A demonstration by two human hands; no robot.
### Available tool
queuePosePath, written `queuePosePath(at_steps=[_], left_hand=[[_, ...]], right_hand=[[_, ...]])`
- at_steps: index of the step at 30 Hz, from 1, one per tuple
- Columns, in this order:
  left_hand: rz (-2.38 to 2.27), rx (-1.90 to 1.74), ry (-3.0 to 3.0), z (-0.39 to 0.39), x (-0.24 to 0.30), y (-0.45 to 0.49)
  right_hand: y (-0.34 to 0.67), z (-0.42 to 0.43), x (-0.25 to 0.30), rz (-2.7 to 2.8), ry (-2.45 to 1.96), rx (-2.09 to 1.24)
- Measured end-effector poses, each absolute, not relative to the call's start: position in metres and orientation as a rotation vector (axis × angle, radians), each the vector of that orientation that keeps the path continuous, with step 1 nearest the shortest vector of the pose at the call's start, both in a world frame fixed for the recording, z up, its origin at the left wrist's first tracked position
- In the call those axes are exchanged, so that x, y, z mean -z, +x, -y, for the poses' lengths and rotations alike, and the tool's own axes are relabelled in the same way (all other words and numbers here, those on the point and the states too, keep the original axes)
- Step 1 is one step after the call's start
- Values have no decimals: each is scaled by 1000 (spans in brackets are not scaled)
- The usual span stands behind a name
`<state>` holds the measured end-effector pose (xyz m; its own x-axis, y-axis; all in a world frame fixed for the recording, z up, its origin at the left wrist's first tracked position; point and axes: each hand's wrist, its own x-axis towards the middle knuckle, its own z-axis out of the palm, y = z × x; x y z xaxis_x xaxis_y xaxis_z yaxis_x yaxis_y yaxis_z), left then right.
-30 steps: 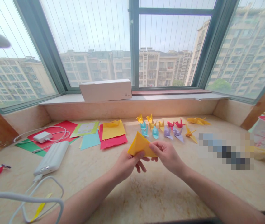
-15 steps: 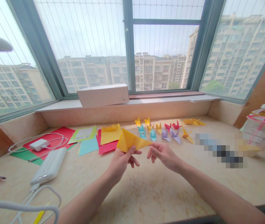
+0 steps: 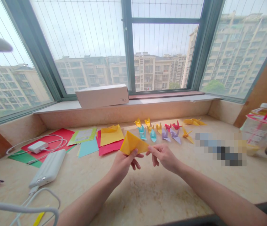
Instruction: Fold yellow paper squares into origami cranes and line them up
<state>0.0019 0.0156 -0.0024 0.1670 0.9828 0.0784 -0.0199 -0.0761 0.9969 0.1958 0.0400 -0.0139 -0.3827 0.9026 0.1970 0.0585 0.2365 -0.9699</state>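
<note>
- I see the bench [image 3: 147,194], a pale marbled slab, running under the window
- A white box [image 3: 102,95] sits on the sill behind it
- A white power bank [image 3: 48,168] lies at the left, with coloured paper sheets [image 3: 93,142] spread just beyond
- A row of small paper cranes [image 3: 161,129] stands near the back edge
- My left hand [image 3: 121,163] holds the folded yellow paper [image 3: 132,143] above the bench, fingers clamped on its lower edge
- My right hand [image 3: 163,154] meets the paper's right tip, fingers pinched on that corner
</note>
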Motion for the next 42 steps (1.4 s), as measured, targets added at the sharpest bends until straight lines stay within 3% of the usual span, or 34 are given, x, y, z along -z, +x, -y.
queuePosePath(at_steps=[18, 32, 42], left_hand=[[-1075, -944, 1471, -27, -5, -4], [-1189, -1396, 1307, -39, 11, -2], [-1136, -1402, 1320, -29, 21, -7]], right_hand=[[201, -64, 35, 1821, -897, -866], [172, -68, 29, 1820, -937, -707], [185, -56, 41, 1854, -935, -723]])
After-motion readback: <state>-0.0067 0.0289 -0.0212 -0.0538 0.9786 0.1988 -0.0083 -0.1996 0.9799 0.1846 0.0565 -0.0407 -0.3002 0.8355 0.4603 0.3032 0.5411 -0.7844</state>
